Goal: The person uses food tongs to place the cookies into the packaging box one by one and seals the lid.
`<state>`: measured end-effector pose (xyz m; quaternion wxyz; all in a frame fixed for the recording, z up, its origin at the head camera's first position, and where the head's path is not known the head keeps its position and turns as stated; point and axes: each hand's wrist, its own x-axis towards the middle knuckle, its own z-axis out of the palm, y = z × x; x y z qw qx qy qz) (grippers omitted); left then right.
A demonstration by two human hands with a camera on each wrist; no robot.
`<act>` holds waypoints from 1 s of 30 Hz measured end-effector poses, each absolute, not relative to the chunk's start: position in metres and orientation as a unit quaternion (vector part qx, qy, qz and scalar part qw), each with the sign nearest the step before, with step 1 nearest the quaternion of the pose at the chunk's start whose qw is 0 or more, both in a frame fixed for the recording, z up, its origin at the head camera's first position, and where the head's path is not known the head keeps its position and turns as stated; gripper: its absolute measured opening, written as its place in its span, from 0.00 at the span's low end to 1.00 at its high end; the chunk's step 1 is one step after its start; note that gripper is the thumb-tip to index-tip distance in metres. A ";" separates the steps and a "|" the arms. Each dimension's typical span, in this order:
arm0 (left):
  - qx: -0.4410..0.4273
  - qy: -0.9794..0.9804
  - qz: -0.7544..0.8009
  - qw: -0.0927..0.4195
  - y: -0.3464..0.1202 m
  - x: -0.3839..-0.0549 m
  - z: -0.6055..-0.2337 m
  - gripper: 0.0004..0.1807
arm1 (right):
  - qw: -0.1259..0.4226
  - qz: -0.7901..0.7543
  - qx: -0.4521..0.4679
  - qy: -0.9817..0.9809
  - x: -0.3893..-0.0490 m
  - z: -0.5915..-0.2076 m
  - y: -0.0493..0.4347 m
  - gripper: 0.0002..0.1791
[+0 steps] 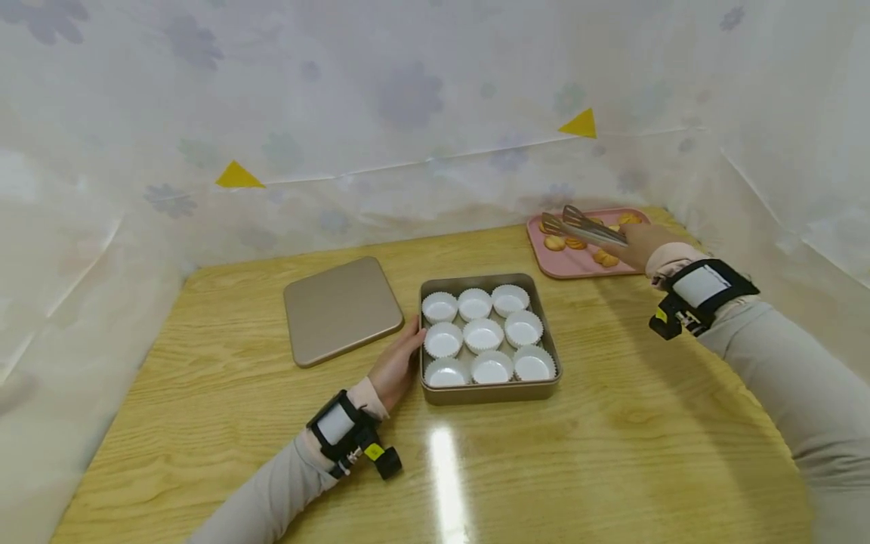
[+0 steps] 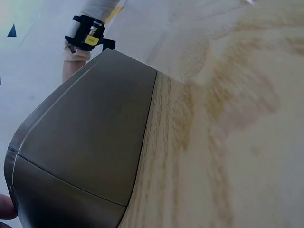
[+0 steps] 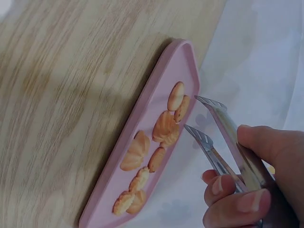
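Note:
In the head view, my left hand (image 1: 396, 368) holds the left side of a square metal tin (image 1: 499, 393). A fingertip (image 2: 6, 207) shows at the tin's upper edge in the left wrist view; the other fingers are largely hidden. White fluted paper cups (image 1: 483, 334) stand in rows inside the tin. My right hand (image 1: 646, 243) grips metal tongs (image 3: 237, 154) between thumb and fingers. Their slotted tips are apart, with nothing between them, above a pink tray (image 1: 564, 266). Several golden cookies (image 3: 165, 126) lie on that tray.
A flat bronze-coloured lid (image 1: 343, 311) lies on the wooden table (image 1: 381, 483) left of the tin. Behind the table hangs a pale flowered curtain (image 1: 408, 98) with yellow triangles. More of this sheeting closes off both sides.

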<state>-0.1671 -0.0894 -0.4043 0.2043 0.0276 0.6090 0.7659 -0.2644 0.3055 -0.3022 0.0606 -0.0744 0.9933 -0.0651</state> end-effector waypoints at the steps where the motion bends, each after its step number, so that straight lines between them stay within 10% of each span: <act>1: 0.027 0.608 0.767 0.203 -0.089 -0.167 -0.404 0.34 | 0.063 -0.074 -0.073 0.993 -0.267 -0.303 0.304 0.24; 30: 0.029 0.623 0.755 0.202 -0.086 -0.166 -0.406 0.34 | 0.064 -0.091 -0.070 0.991 -0.275 -0.318 0.294 0.21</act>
